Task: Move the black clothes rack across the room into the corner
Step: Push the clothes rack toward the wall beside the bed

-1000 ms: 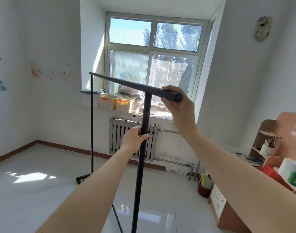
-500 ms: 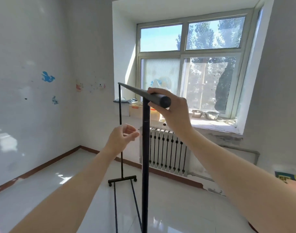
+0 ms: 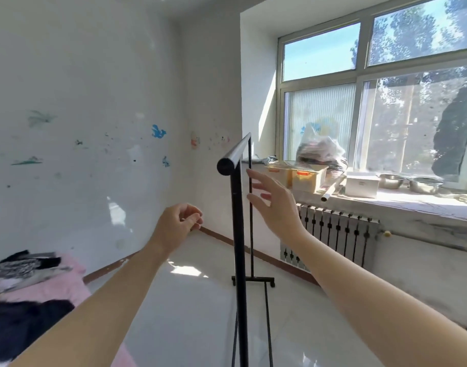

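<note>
The black clothes rack (image 3: 239,234) stands upright on the white tiled floor, seen end-on, its top bar pointing away toward the window wall. Its far foot with wheels rests near the radiator. My right hand (image 3: 276,205) hovers just right of the near post, fingers spread, not touching it. My left hand (image 3: 178,225) floats left of the post with its fingers loosely curled and nothing in them. The room's corner lies behind the rack, between the stickered left wall and the window recess.
A radiator (image 3: 338,234) runs under the windowsill (image 3: 412,200), which carries yellow boxes, a plastic bag, a white box and metal bowls. A pink-covered bed (image 3: 41,290) with dark clothes is at the lower left. A sunlit patch lies on the floor.
My right hand has let go of the rack's top bar and opened. My left hand came off the post earlier. The view has swung left, so the rack now appears end-on.
</note>
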`<state>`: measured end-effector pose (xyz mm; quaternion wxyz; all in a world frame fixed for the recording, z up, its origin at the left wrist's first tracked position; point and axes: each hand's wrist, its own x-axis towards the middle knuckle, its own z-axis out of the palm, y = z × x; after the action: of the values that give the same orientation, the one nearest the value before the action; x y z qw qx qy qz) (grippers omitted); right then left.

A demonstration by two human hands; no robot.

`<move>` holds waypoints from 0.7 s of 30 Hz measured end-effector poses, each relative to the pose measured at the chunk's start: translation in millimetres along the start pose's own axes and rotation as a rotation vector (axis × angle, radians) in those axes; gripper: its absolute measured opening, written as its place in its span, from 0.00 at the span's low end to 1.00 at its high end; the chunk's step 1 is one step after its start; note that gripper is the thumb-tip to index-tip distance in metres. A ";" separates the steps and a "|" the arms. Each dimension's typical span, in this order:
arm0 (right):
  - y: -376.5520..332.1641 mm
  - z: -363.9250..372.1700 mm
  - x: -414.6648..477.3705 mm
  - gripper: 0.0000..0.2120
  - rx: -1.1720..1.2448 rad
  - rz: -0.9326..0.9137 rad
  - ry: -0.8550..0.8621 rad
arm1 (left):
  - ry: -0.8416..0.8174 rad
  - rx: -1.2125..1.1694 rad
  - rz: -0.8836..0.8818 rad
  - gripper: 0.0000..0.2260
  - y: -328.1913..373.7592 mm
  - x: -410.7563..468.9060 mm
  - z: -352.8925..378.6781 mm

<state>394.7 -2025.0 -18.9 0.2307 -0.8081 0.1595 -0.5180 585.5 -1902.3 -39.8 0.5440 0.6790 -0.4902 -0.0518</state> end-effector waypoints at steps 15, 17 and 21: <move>25.5 81.7 -29.3 0.15 0.284 0.356 -0.400 | 0.136 0.196 -0.013 0.07 66.3 -39.0 -73.8; 28.0 91.2 -25.2 0.13 0.311 0.343 -0.455 | 0.187 0.209 -0.033 0.07 75.2 -35.8 -77.6; 32.6 106.5 -7.5 0.14 0.353 0.276 -0.566 | 0.307 0.160 -0.080 0.11 92.5 -32.8 -77.8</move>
<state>487.9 -2026.6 -80.2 0.4694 -0.8382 0.1051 -0.2571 559.2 -1818.4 49.4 0.5540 0.7392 -0.3765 0.0701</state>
